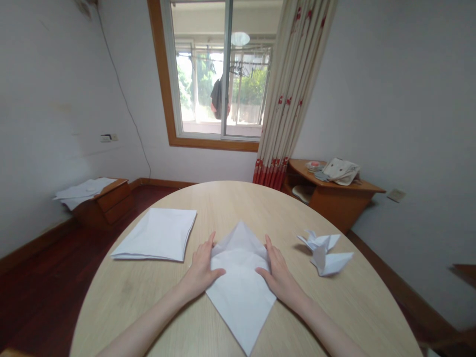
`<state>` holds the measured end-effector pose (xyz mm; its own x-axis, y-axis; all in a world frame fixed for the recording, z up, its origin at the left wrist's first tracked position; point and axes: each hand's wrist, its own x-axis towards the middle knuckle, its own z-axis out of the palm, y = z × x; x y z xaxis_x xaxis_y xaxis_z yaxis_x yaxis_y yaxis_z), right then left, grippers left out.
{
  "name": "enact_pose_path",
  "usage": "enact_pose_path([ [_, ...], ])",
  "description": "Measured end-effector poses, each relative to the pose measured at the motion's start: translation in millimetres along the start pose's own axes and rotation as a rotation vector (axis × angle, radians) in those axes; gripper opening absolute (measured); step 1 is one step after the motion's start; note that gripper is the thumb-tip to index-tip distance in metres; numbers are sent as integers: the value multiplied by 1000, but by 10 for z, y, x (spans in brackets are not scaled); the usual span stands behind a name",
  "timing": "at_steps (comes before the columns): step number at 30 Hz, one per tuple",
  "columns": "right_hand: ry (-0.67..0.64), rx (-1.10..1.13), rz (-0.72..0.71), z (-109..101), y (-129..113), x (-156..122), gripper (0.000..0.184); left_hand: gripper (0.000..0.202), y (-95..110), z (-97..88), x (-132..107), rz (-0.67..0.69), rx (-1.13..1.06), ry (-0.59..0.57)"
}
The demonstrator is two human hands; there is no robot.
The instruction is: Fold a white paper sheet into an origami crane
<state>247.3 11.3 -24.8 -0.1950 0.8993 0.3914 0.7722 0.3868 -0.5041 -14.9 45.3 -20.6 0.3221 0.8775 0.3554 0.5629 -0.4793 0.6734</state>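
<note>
A folded sheet of white paper (241, 292), diamond-shaped with a raised upper flap, lies in front of me with one point toward me. My left hand (202, 267) grips its left edge, thumb on top and fingers along the side. On the opposite edge, my right hand (278, 270) holds it the same way, with its thumb resting on the paper. The undersides of the fingers are partly hidden. To the right sit two folded white paper pieces, a bird-like origami figure (320, 242) and a boat-like one (330, 264). A stack of white paper (158, 233) lies at the left.
All of this rests on a round wooden table (238, 196). Beyond it are a window (223, 69), a curtain (290, 89) and a corner cabinet (334, 208) with a cloth bag (342, 171). Papers (87, 191) cover a low drawer unit (115, 203) at the left.
</note>
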Motion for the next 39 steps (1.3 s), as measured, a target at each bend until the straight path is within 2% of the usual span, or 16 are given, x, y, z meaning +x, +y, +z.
enact_pose_path([
  [5,-2,-35,7,1,-14,4,90,104,21,-4,-1,-13,8,32],
  [13,68,-121,-121,-32,-63,0,84,94,119,-74,-13,6,39,18],
  [18,113,-168,-253,-98,-118,4,72,78,133,-97,-28,48,-21,55],
  [28,234,-131,-373,-195,-213,25,61,39,209,-159,-28,206,75,70],
  [36,230,-59,-406,-236,-212,40,56,47,170,-169,-26,272,6,70],
  [39,232,-37,-428,-255,-206,36,54,43,183,-167,-21,286,-33,52],
])
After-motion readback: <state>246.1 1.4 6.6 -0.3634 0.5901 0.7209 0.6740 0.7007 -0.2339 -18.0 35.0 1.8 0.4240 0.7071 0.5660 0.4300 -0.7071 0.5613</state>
